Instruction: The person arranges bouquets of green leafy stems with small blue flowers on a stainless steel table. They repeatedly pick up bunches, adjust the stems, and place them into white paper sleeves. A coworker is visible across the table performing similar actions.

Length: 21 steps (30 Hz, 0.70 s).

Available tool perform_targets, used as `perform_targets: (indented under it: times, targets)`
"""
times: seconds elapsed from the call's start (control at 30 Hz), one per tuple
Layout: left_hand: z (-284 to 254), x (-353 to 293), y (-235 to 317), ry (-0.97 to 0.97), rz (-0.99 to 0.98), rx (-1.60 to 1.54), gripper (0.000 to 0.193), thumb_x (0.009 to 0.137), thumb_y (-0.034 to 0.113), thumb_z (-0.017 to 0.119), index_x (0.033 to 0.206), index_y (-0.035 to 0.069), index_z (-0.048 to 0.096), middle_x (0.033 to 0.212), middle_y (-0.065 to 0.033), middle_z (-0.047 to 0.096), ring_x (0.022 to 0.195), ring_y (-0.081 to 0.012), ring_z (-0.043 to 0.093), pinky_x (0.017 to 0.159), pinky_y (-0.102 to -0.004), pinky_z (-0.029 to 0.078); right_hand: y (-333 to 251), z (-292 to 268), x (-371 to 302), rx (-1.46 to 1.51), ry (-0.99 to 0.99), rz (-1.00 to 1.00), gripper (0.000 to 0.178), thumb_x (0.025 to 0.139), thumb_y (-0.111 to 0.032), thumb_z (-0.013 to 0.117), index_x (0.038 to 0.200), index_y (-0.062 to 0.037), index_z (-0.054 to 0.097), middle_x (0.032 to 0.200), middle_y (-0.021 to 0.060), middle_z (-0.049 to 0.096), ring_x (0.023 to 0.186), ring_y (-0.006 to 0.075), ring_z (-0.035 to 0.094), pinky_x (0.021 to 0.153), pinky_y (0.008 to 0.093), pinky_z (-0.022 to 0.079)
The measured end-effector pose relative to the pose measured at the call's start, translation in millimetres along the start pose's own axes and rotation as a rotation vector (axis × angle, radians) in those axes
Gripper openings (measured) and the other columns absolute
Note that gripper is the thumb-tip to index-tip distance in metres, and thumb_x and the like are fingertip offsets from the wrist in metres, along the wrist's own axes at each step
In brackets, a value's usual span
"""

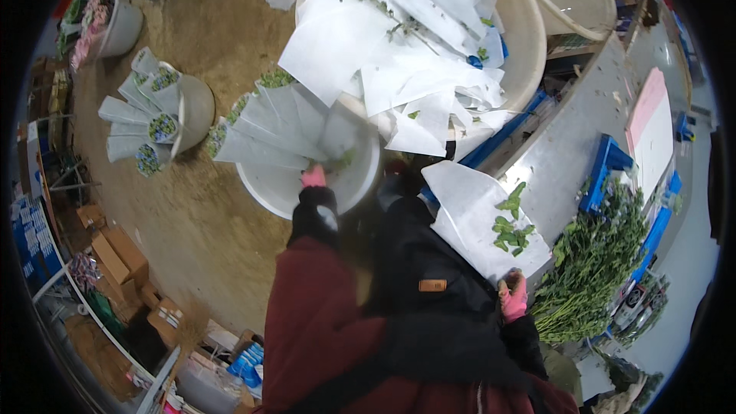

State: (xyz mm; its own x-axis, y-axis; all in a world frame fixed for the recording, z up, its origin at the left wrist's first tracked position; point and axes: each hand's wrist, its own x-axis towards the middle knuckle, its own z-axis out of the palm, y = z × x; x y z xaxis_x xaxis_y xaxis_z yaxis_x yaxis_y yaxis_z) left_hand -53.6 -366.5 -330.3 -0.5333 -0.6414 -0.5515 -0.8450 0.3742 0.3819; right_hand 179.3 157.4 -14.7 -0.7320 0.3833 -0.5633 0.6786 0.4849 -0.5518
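My left hand (313,177), in a pink glove, reaches into a white bucket (264,198). Its fingers, partly hidden and blurred, close around the lower end of a paper-wrapped bunch of flowers (268,134); green stems show beside them. Several such cones fan over the bucket's left rim, with small blooms at their ends. At the worktable's near edge, my right hand (512,297), also pink-gloved, pinches the corner of a white paper sheet (464,199). Loose green leaves (514,222) lie on that sheet.
A large pale tub (529,54) heaped with white paper sheets (345,38) stands ahead. Cut greenery (590,261) covers part of the metal worktable (571,123) at right. Another bucket (198,107) with wrapped bunches stands left; cardboard boxes (119,261) sit lower left.
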Motion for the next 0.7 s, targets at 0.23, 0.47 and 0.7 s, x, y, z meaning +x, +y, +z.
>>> perform_targets:
  times: [0.23, 0.47, 0.7]
  targets:
    - [18, 59, 131, -0.125, 0.082, -0.07, 0.034, 0.08, 0.029, 0.058, 0.101, 0.002, 0.065, 0.098, -0.0208, 0.066, 0.096, -0.0357, 0.062, 0.083, -0.0408, 0.047, -6, -24, 17, -0.53, 0.084, -0.084, 0.064, 0.089, -0.028, 0.059, 0.136, 0.0058, 0.031, 0.133, 0.0297, 0.039, 0.122, 0.044, 0.042, 0.103, 0.0438, 0.035]
    - [130, 79, 148, -0.316, 0.557, 0.77, 0.035, 0.077, 0.023, 0.063, 0.111, 0.011, 0.063, 0.107, -0.019, 0.064, 0.101, -0.034, 0.061, 0.088, -0.0406, 0.047, -25, -7, 25, -0.46, 0.25, 0.038, 0.065, 0.089, -0.035, 0.059, 0.133, 0.0065, 0.035, 0.13, 0.0324, 0.04, 0.121, 0.0481, 0.041, 0.102, 0.0467, 0.036]
    - [145, 90, 136, -0.283, 0.548, 0.646, 0.04, 0.076, 0.019, 0.063, 0.116, 0.011, 0.06, 0.108, -0.0195, 0.062, 0.1, -0.0339, 0.06, 0.087, -0.0408, 0.047, -42, -4, 28, -0.504, 0.321, -0.009, 0.064, 0.083, -0.036, 0.061, 0.13, 0.0017, 0.038, 0.123, 0.0278, 0.044, 0.117, 0.0441, 0.043, 0.1, 0.0461, 0.037]
